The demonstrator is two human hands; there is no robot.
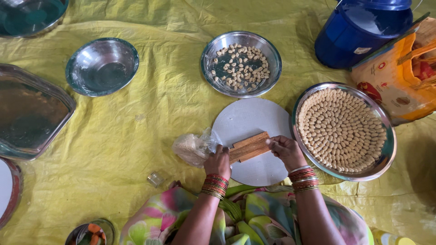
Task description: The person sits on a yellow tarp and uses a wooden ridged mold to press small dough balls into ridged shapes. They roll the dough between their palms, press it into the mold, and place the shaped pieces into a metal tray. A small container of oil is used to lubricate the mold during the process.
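Both hands, left (218, 161) and right (285, 149), press wooden comb (249, 146) flat.

The large rectangular steel tray (32, 113) is cut off by the left edge. The blue plastic bucket (359, 31) is cropped at the top. The contents of the clear plastic bag (193, 147) cannot be told.

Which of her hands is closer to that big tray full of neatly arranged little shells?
The right hand. It sits beside the tray's left rim, at the wooden comb board. The left hand is farther, at the board's other end.
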